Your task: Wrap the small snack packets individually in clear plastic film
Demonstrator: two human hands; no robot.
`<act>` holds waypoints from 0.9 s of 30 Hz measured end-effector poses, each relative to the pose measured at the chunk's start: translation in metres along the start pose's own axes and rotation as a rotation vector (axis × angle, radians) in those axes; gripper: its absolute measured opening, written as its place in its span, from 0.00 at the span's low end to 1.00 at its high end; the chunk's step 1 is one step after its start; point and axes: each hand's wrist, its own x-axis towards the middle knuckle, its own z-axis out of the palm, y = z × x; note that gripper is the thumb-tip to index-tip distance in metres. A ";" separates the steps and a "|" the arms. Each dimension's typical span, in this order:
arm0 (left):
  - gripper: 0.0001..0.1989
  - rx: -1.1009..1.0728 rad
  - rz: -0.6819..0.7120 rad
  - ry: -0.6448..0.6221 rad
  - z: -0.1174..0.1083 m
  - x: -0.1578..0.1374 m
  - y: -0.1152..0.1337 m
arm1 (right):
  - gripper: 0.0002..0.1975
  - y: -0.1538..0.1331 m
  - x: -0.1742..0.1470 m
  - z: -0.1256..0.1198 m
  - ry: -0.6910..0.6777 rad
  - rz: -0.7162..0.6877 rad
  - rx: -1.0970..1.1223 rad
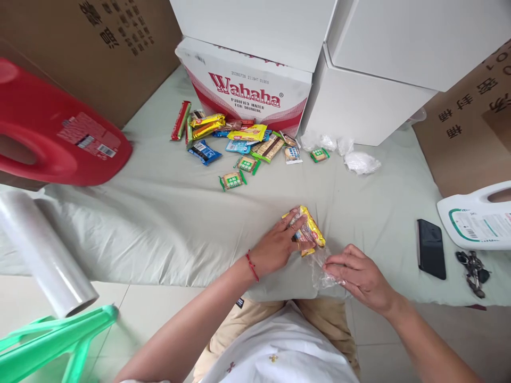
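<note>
Near the front edge of the cloth-covered surface, my left hand [281, 240] is closed over a small bundle of yellow-wrapped snack packets [312, 226], thumb on the near side and fingers over the top. Clear plastic film lies over part of the bundle. My right hand [361, 274] pinches the loose end of this clear plastic bag [319, 271], just right of the packets. How many packets are inside is hidden by my left fingers. Two green-edged biscuit packets, one of them this nearer biscuit packet [232, 181], lie beyond my hands.
Mixed snacks [243, 138] are heaped before a Wahaha carton [247, 90]. Crumpled clear plastic [361, 163] lies right of them. A film roll [43, 255] and red jug [59, 133] stand left; a phone [431, 249], keys [474, 271] and white bottle [479, 221] lie right.
</note>
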 end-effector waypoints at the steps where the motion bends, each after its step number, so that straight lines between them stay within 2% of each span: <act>1: 0.33 0.001 0.006 -0.013 0.001 0.000 0.001 | 0.12 -0.002 0.007 -0.004 0.003 0.008 0.047; 3: 0.34 0.001 0.009 -0.039 0.002 -0.001 0.003 | 0.12 0.000 0.027 -0.008 0.027 0.063 0.110; 5: 0.39 -0.026 0.007 -0.056 0.004 -0.001 0.003 | 0.12 0.009 0.049 -0.005 0.068 0.160 0.141; 8: 0.49 -0.129 -0.020 -0.024 0.006 -0.001 0.000 | 0.12 0.027 0.078 0.009 0.133 0.291 0.168; 10: 0.52 -0.231 -0.050 0.021 0.005 -0.001 -0.003 | 0.13 0.037 0.088 0.022 0.173 0.368 0.203; 12: 0.49 -0.360 -0.083 0.077 0.005 0.000 -0.003 | 0.14 0.043 0.090 0.034 0.207 0.453 0.265; 14: 0.40 -0.499 -0.151 0.162 0.007 0.003 0.002 | 0.14 0.045 0.088 0.043 0.254 0.523 0.326; 18: 0.23 -0.642 -0.446 0.430 0.020 0.014 0.018 | 0.11 0.044 0.084 0.053 0.336 0.585 0.352; 20: 0.18 -0.574 -0.527 0.557 0.027 0.019 0.025 | 0.10 0.044 0.086 0.055 0.331 0.590 0.351; 23: 0.18 -0.305 -0.593 0.714 0.031 0.023 0.026 | 0.09 0.044 0.089 0.057 0.331 0.625 0.297; 25: 0.20 -0.120 -0.646 0.722 0.029 0.023 0.024 | 0.11 0.044 0.091 0.056 0.329 0.677 0.244; 27: 0.19 -0.008 -0.661 0.637 0.026 0.023 0.024 | 0.15 0.044 0.091 0.056 0.319 0.732 0.221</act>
